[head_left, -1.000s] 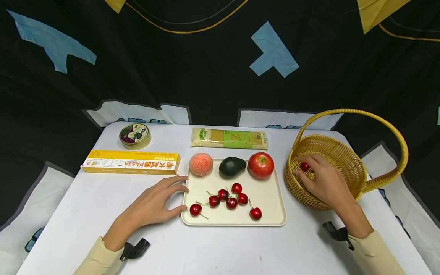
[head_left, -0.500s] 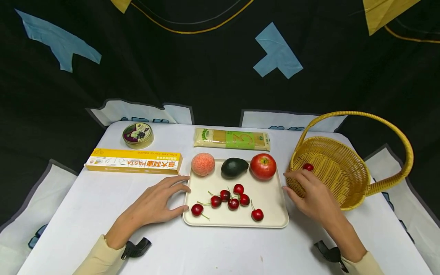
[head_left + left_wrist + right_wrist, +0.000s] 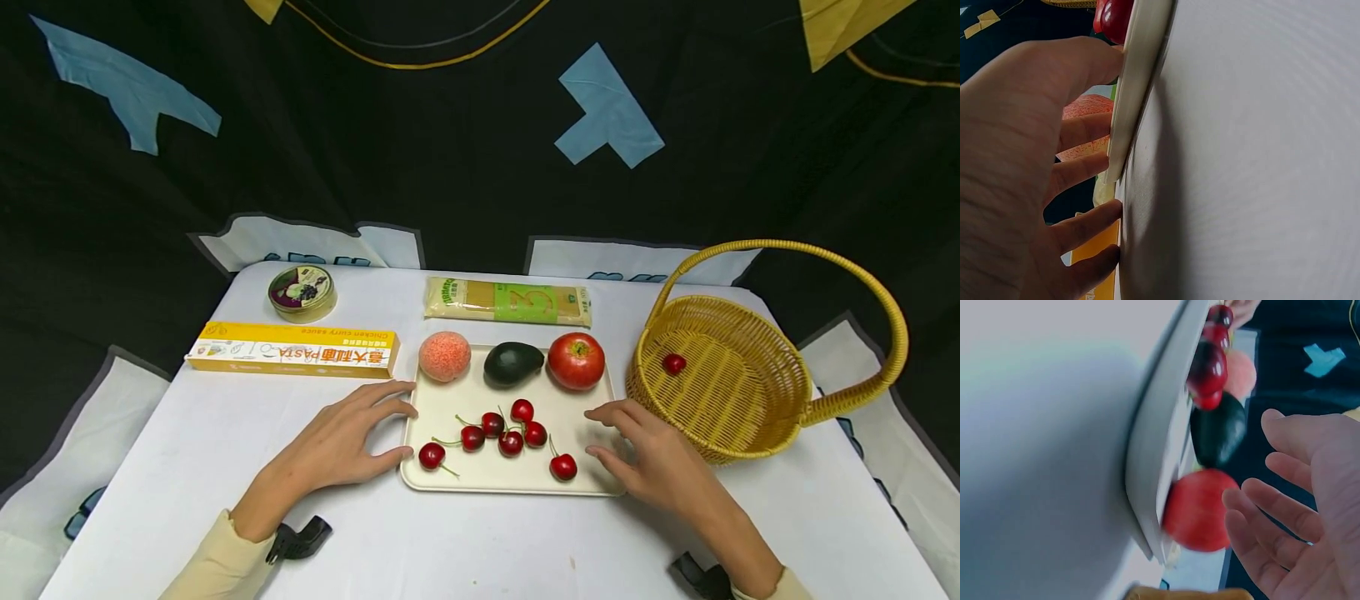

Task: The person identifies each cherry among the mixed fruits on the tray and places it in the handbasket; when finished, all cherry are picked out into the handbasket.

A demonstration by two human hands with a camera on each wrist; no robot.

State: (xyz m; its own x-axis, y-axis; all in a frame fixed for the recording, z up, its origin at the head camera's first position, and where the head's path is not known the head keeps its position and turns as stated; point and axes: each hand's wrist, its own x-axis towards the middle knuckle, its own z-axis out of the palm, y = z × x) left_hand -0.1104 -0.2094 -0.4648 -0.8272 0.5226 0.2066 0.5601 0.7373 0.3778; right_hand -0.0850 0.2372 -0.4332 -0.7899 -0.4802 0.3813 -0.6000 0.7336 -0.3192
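Note:
A cream tray (image 3: 465,482) holds several dark red cherries (image 3: 511,443), with a rough pink peach-like fruit (image 3: 445,357), a dark green avocado (image 3: 513,364) and a red apple-like fruit (image 3: 576,362) along its far side. My left hand (image 3: 341,437) rests at the tray's left edge, thumb and fingertips right at the rim in the left wrist view. My right hand (image 3: 652,458) hovers over the tray's right edge, fingers spread and holding nothing. One cherry (image 3: 674,364) lies inside the yellow wicker basket (image 3: 795,417) at the right.
Behind the tray lies a pasta packet (image 3: 507,302) with a green label. A yellow and white pasta box (image 3: 292,350) and a round tin (image 3: 302,293) stand at the left. The basket's tall handle (image 3: 892,333) arches up on the right. A dark patterned cloth hangs behind the table.
My right hand has come out of the basket and moved left to the tray's right edge. The cherry it was at stays in the basket. My left hand has kept its place.

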